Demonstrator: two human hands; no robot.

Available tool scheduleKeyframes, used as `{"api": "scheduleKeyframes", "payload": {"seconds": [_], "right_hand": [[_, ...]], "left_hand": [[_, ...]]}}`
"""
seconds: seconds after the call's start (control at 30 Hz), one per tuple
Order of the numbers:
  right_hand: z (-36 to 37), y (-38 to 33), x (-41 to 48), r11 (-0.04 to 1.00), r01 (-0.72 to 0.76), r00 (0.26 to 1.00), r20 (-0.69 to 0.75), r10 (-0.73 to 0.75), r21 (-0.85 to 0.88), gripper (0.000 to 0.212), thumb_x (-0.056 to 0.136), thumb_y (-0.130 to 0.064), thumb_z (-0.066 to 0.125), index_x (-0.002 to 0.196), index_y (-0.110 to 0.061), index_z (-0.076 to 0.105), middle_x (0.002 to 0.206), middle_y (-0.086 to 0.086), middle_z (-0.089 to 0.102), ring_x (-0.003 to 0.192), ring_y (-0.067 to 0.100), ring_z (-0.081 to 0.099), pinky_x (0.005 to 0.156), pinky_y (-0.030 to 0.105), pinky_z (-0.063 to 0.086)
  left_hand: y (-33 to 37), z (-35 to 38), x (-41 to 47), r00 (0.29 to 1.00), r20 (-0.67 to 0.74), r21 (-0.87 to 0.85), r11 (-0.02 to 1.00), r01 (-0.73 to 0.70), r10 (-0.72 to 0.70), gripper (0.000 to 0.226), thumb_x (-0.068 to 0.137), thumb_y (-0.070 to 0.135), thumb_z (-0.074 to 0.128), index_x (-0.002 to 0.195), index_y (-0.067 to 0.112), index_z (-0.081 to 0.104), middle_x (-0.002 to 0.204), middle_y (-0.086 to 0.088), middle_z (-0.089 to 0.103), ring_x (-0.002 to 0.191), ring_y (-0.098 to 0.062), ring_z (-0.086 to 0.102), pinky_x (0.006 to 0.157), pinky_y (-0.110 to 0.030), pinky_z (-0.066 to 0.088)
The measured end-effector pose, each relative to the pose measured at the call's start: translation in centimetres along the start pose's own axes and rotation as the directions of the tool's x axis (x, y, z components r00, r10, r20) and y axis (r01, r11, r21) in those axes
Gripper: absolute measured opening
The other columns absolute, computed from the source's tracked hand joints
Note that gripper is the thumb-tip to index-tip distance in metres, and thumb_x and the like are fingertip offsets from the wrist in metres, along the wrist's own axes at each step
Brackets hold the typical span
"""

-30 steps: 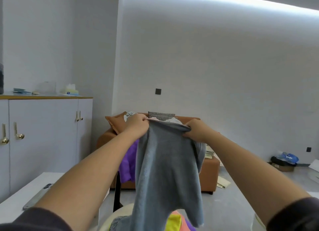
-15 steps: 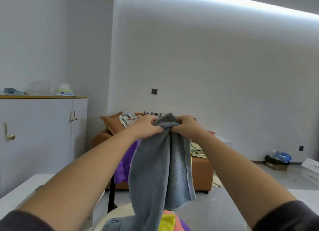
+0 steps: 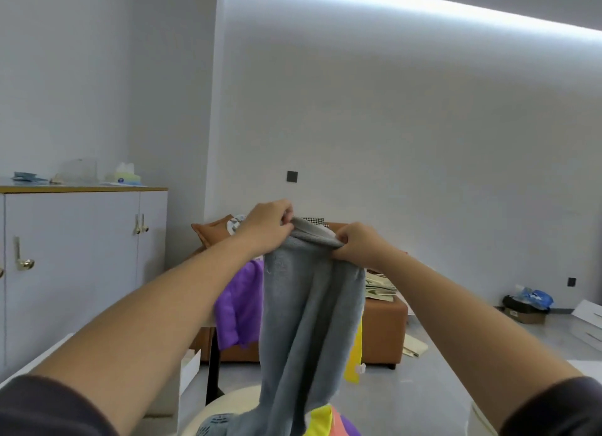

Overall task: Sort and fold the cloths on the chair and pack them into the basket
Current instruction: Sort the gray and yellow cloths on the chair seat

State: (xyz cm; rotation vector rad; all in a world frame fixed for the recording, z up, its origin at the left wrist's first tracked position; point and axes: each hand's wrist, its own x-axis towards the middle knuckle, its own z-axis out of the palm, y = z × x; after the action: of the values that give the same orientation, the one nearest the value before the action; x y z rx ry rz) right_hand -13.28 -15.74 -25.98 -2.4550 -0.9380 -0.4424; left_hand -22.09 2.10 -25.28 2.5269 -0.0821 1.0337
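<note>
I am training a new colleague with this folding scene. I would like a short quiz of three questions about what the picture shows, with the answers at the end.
1. True or false: the left hand and the right hand both grip the top edge of the grey cloth, which hangs down below them.
2. What colour is the draped cloth behind the grey cloth, on the left hand's side? A. purple B. green C. black
3. Fill in: the tissue pack stands on top of the white ___.
Key: 1 true; 2 A; 3 cabinet.
</note>
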Motion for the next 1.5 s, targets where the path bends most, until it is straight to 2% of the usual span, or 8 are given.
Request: {"api": "scheduleKeyframes", "payload": {"seconds": [0.3, 0.63, 0.73, 0.8, 0.93, 1.03, 1.13, 1.5], "right_hand": [[-5.3, 2.1, -1.5, 0.999, -0.008, 0.994, 0.109, 0.012, -0.032, 0.044, 0.080, -0.037, 0.073, 0.088, 0.005, 0.063, 0.072, 0.007, 0.060, 0.072, 0.016, 0.047, 0.064, 0.030, 0.034], [-11.8, 0.4, -1.7, 0.965, -0.195, 0.980, -0.007, 0.197, -0.177, 0.030, 0.082, -0.026, 0.072, 0.068, -0.010, 0.051, 0.068, 0.004, 0.050, 0.064, 0.020, 0.052, 0.051, 0.024, 0.045], [-13.6, -1.3, -2.0, 0.946, -0.247, 0.949, -0.252, 0.192, -0.208, 0.036, 0.087, -0.035, 0.063, 0.063, -0.010, 0.055, 0.060, 0.004, 0.054, 0.059, 0.020, 0.052, 0.051, 0.026, 0.038], [-14.9, -2.6, -2.0, 0.968, -0.237, 0.926, -0.283, 0.250, 0.080, 0.030, 0.092, -0.025, 0.055, 0.071, -0.005, 0.061, 0.053, 0.004, 0.058, 0.047, 0.017, 0.053, 0.046, 0.023, 0.038], [-15.9, -5.8, -1.9, 0.695, -0.109, 0.893, -0.237, 0.383, 0.711, 0.020, 0.098, -0.004, 0.039, 0.114, -0.008, 0.050, 0.062, 0.012, 0.068, 0.049, 0.017, 0.065, 0.044, 0.023, 0.051], [-15.8, -6.6, -1.3, 0.760, 0.031, 0.879, -0.379, 0.288, 0.649, 0.027, 0.093, -0.001, 0.042, 0.113, -0.009, 0.057, 0.104, 0.017, 0.064, 0.101, 0.033, 0.063, 0.082, 0.042, 0.053], [-16.5, -7.8, -1.4, 0.912, 0.096, 0.847, -0.514, 0.135, 0.399, 0.047, 0.089, -0.009, 0.047, 0.135, -0.013, 0.044, 0.130, 0.010, 0.053, 0.121, 0.030, 0.049, 0.096, 0.034, 0.042], [-21.6, -12.4, 0.3, 0.954, 0.233, 0.762, -0.645, -0.056, 0.191, 0.080, 0.091, -0.011, 0.044, 0.152, -0.021, -0.007, 0.145, 0.017, 0.036, 0.063, 0.013, 0.050, 0.049, 0.025, 0.037]], "left_hand": [[-2.8, -6.6, 0.1, 0.986, -0.025, 0.544, 0.830, -0.127, 0.167, 0.020, 0.092, 0.025, 0.057, 0.084, 0.020, 0.040, 0.069, 0.001, 0.048, 0.062, -0.019, 0.046, 0.052, -0.028, 0.028], [-1.8, -12.0, 1.1, 0.974, -0.095, 0.825, 0.532, 0.193, -0.206, 0.022, 0.097, 0.023, 0.044, 0.104, 0.018, 0.064, 0.100, -0.004, 0.061, 0.088, -0.024, 0.059, 0.064, -0.029, 0.037], [-0.4, -13.9, 1.4, 0.902, -0.259, 0.612, 0.664, 0.430, -0.345, 0.020, 0.094, 0.015, 0.046, 0.100, 0.009, 0.064, 0.095, -0.010, 0.063, 0.082, -0.027, 0.062, 0.064, -0.030, 0.041], [1.0, -15.2, 2.0, 0.809, -0.287, 0.112, 0.821, 0.560, -0.513, 0.018, 0.093, 0.006, 0.043, 0.094, -0.001, 0.060, 0.079, -0.016, 0.065, 0.053, -0.024, 0.063, 0.051, -0.026, 0.049], [3.3, -16.5, 2.8, 0.754, -0.183, -0.644, 0.657, 0.393, -0.631, 0.028, 0.097, 0.013, 0.029, 0.098, -0.004, 0.051, 0.082, -0.022, 0.066, 0.050, -0.027, 0.063, 0.042, -0.027, 0.053], [4.2, -16.6, 2.9, 0.806, -0.335, -0.492, 0.820, 0.292, -0.488, 0.035, 0.085, 0.013, 0.040, 0.117, 0.006, 0.053, 0.115, -0.012, 0.062, 0.098, -0.029, 0.061, 0.083, -0.032, 0.050], [5.8, -16.5, 3.0, 0.898, -0.341, -0.190, 0.956, 0.224, -0.278, 0.045, 0.088, 0.008, 0.042, 0.132, 0.011, 0.037, 0.122, -0.010, 0.048, 0.101, -0.027, 0.047, 0.076, -0.028, 0.034], [10.2, -19.4, 6.4, 0.872, -0.489, 0.180, 0.979, 0.098, 0.002, 0.096, 0.086, 0.026, 0.054, 0.147, 0.013, -0.019, 0.154, -0.015, 0.014, 0.138, -0.034, 0.022, 0.111, -0.048, 0.028]]}}
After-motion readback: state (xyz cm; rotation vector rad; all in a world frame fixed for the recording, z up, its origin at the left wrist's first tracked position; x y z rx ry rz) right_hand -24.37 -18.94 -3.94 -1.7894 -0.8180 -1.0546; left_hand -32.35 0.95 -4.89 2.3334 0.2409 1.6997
